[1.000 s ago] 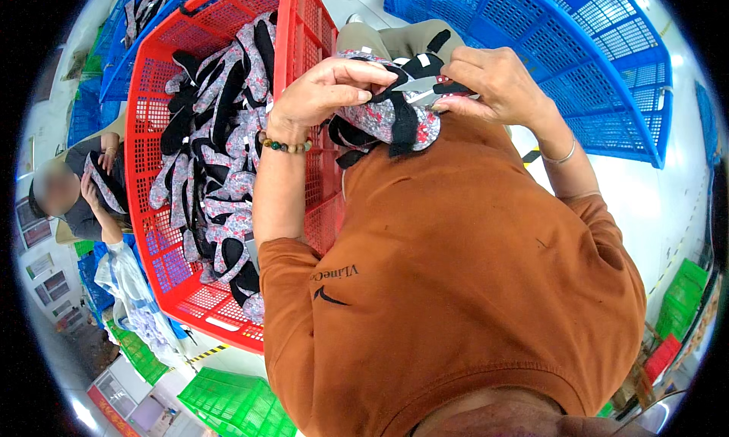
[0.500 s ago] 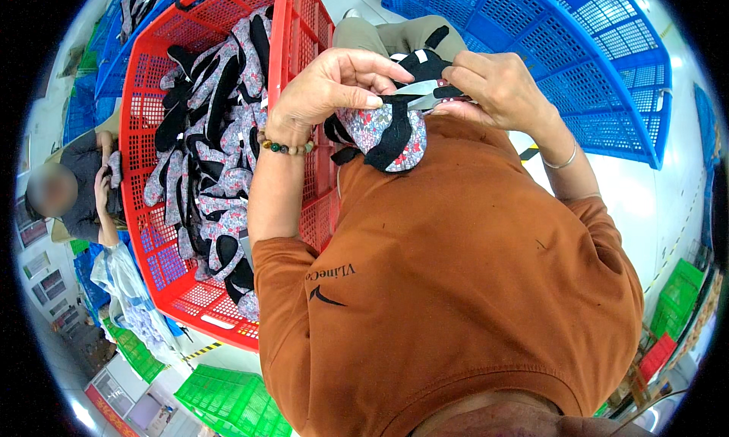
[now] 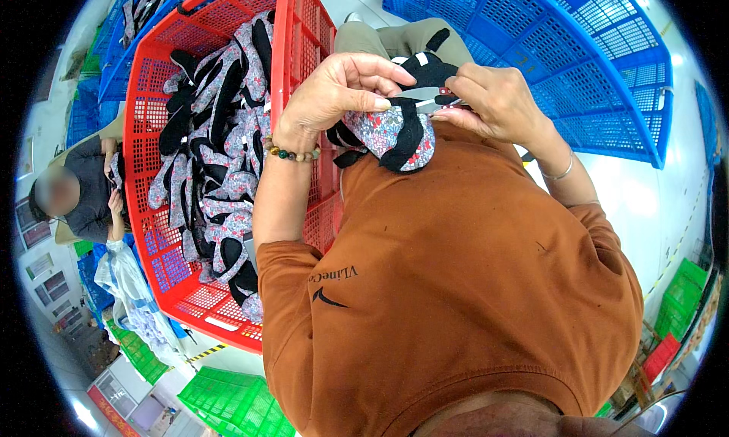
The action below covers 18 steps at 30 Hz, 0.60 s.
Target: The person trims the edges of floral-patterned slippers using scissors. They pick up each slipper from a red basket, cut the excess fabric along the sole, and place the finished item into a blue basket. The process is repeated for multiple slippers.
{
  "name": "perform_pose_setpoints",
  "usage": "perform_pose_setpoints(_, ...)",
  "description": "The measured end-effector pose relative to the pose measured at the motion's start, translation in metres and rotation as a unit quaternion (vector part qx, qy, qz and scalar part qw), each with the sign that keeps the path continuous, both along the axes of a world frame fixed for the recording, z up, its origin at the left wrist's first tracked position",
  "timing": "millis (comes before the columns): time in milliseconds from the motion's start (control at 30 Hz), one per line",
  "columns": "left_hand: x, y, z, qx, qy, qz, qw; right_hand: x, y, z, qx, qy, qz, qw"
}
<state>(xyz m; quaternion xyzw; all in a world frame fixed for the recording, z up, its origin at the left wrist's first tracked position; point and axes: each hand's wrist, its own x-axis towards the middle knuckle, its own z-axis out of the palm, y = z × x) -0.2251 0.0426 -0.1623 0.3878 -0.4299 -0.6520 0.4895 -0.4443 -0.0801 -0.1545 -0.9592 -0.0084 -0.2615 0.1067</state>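
Observation:
My left hand (image 3: 334,94) pinches the edge of a fabric piece (image 3: 386,131), flowered in grey and red with black trim, between thumb and fingers. Small silver thread snips (image 3: 422,95) with dark handles are gripped in my right hand (image 3: 497,99). Their blades point left, lying over the top edge of the piece close to my left thumb tip. Whether the blades touch a thread is too small to tell. More black fabric (image 3: 430,71) with white tags lies just beyond my hands, against my lap.
At my left stands a red mesh crate (image 3: 285,50) heaped with similar flowered and black pieces (image 3: 228,145). A large blue crate (image 3: 524,38) is ahead to the right. Green crates (image 3: 235,399) sit lower left. A co-worker (image 3: 89,190) sits beyond the red crate, handling something dark.
The snips have turned slightly in my right hand, their blades now lying differently over the fabric. My left hand keeps its pinch. The co-worker's hands have shifted.

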Motion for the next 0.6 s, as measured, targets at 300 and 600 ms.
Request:
perform_pose_setpoints(300, 0.0002, -0.0010, -0.0022, 0.010, 0.017, -0.010, 1.000, 0.0024, 0.0013, -0.0013, -0.061, -0.036, 0.004, 0.997)
perform_pose_setpoints(600, 0.0007, -0.0023, -0.0022, 0.014, 0.002, -0.009, 1.000, 0.0033, -0.0025, -0.0034, -0.089, -0.054, 0.027, 0.994)
